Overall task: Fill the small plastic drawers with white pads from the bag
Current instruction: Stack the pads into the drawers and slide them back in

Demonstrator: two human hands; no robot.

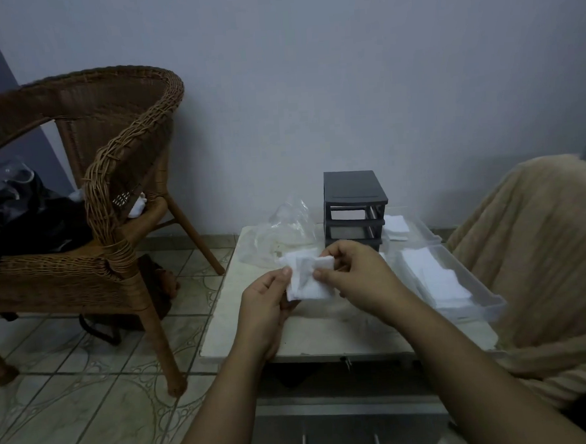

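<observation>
Mid-fill, as judged: a wad of white pads (307, 279) is held at frame centre above the table (243, 327). It is gripped by the left hand (266, 306) at its left side and pinched by the right hand (353, 276) at its right edge. The bag (285, 229) lies just behind. Next the pads likely need squaring up and setting into the clear drawer (475, 308), partly filled, at right of centre.

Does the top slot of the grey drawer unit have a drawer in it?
No, the top slot of the grey drawer unit is an empty opening you can see through.
</observation>
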